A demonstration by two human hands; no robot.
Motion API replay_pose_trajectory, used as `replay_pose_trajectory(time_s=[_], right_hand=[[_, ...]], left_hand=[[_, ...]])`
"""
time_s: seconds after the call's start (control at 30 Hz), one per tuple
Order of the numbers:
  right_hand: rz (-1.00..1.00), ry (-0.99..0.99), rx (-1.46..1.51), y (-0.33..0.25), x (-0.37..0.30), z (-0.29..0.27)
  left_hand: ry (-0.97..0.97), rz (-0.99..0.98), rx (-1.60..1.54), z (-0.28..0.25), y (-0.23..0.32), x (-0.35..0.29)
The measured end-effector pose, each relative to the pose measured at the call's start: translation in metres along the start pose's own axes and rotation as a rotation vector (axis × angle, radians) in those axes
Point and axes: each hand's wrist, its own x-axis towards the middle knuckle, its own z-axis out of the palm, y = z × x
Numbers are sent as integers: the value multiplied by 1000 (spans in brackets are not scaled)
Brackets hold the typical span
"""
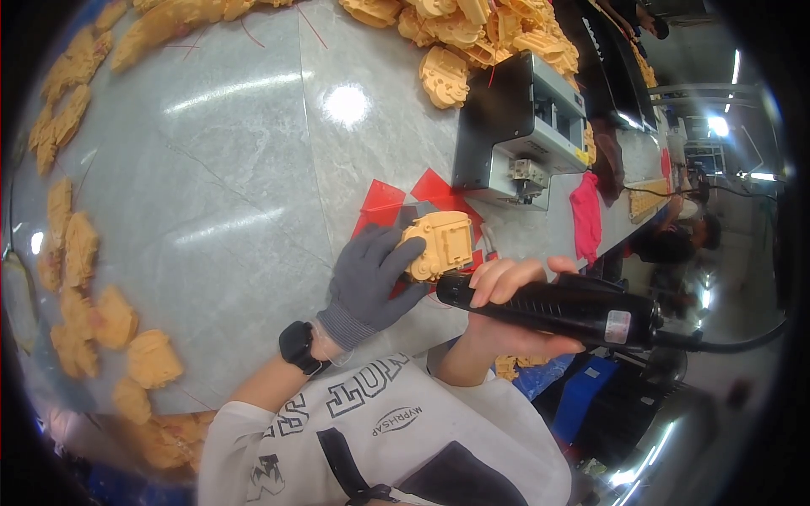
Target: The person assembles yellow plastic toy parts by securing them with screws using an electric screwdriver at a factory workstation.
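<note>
White shirt (pixel 388 447), yellow casing (pixel 445 243) pinched in left hand (pixel 371 278), black tool (pixel 553 313) beside.

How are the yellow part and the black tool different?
The yellow part is short and blocky, but the black tool is long and rounded. The gloved left hand holds the yellow part; the bare right hand holds the black tool. A cable runs from the black tool's far end, while none shows on the yellow part. Both are in the person's grip, close together.
</note>
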Motion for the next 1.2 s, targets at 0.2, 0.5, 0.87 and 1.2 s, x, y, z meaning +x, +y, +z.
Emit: replay_pose_trajectory(time_s=[0.2,0.5,0.87,1.2], right_hand=[[-11,5,14,-2,1,1],[4,-15,-2,1,0,2],[-3,-17,-14,0,2,2],[-6,-28,3,0,2,4]], left_hand=[[-13,-10,-2,-1,0,0],[-8,-3,-11,-1,0,0],[-27,-19,-9,-2,0,-1],[0,0,0,-2,0,1]])
